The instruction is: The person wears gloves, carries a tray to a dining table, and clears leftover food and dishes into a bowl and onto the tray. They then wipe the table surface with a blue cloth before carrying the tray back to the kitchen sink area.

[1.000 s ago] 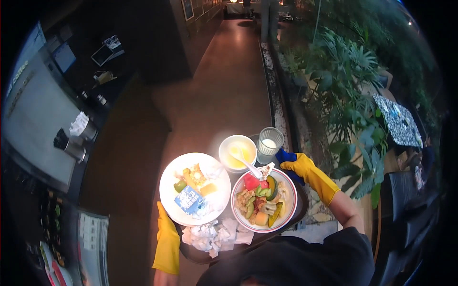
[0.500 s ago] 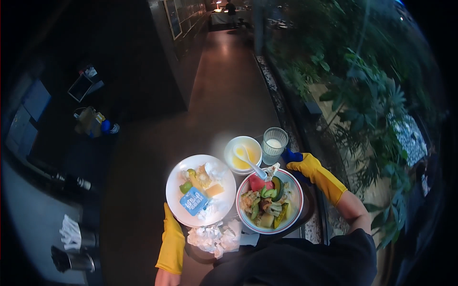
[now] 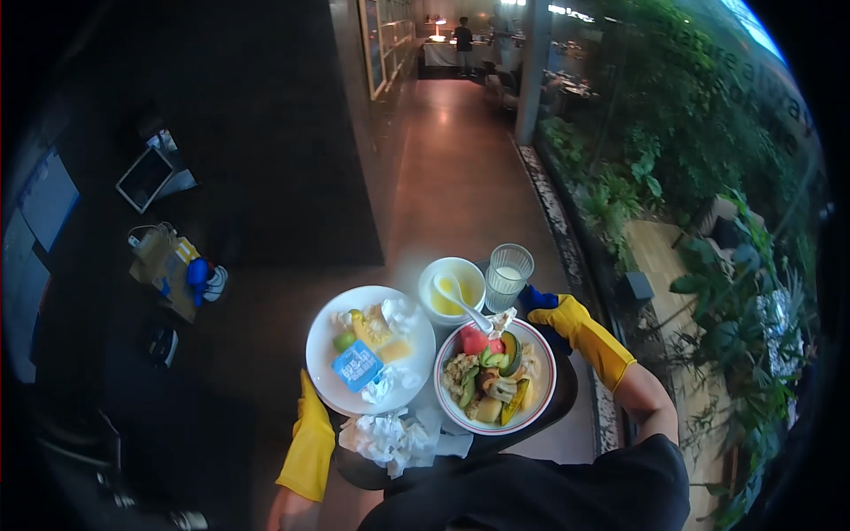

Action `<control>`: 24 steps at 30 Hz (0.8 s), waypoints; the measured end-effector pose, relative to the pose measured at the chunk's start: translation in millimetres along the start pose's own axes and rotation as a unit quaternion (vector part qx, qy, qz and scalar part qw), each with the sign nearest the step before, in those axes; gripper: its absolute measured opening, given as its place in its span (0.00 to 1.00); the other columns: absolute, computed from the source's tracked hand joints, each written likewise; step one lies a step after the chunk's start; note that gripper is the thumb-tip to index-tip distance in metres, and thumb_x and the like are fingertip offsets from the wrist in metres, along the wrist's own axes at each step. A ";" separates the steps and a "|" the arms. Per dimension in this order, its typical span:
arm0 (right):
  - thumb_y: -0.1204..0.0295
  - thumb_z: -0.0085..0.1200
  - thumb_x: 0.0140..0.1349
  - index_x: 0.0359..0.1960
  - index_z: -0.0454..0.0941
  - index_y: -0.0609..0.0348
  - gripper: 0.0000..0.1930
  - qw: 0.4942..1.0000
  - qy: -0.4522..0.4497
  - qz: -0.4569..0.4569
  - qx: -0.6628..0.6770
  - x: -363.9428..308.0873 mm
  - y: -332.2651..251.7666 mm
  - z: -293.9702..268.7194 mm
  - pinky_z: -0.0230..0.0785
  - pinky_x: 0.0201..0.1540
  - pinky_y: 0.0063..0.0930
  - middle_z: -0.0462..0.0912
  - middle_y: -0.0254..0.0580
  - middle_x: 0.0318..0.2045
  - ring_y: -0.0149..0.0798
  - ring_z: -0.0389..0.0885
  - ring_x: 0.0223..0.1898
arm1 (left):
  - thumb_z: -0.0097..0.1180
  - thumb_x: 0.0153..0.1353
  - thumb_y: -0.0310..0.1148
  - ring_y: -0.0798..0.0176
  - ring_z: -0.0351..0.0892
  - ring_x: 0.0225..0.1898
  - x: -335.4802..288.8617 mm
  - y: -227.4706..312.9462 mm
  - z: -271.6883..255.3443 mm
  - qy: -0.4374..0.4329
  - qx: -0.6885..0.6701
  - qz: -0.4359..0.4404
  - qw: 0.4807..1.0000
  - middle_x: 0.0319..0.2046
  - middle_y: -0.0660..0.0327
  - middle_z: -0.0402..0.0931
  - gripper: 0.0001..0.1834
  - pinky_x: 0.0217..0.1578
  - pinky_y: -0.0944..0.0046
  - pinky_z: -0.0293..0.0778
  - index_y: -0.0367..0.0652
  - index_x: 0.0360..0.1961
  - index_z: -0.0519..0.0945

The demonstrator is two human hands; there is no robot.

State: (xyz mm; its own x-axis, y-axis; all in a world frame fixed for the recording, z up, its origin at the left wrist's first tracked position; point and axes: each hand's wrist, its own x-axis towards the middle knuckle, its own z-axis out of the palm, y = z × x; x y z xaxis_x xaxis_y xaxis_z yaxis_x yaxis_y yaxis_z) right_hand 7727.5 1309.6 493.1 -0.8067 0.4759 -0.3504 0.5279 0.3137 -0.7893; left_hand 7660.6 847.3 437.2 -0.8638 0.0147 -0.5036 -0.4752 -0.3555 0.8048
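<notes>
A dark tray is held level between my two hands, both in yellow rubber gloves. My left hand grips its left edge, the fingertips hidden under a white plate of fruit pieces, a blue packet and crumpled tissue. At the right edge my right hand is closed on the tray, with blue at the fingers. Between them stand a red-rimmed bowl of vegetable scraps, a white bowl with a white spoon in yellow liquid, and a glass of whitish liquid. Crumpled tissues lie at the near edge.
A corridor floor stretches ahead to a lit table where a person stands. A dark wall rises on the left, near a cardboard box. Glass and plants run along the right.
The view has moved forward and tilted up, so the corridor's far end and the person there show more. Both hands keep hold of the tray, and its dishes keep their places.
</notes>
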 end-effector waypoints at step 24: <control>0.63 0.71 0.50 0.36 0.86 0.60 0.16 0.997 -0.048 -0.053 -0.008 -79.1 -107.3 99.0 0.77 0.34 0.31 0.87 0.41 0.30 0.34 0.85 0.28 | 0.40 0.71 0.61 0.59 0.82 0.50 -61.7 94.8 -136.9 0.108 -0.042 0.022 0.993 0.53 0.57 0.81 0.34 0.51 0.63 0.78 0.44 0.60 0.77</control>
State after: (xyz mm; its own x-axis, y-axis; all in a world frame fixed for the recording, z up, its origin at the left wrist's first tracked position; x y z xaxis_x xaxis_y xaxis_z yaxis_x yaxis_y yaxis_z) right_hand 7708.3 1157.0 555.6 -0.8796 0.3589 -0.3121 0.4416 0.3723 -0.8163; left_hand 7691.7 684.8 501.7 -0.8232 -0.2006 -0.5311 -0.4139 -0.4284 0.8032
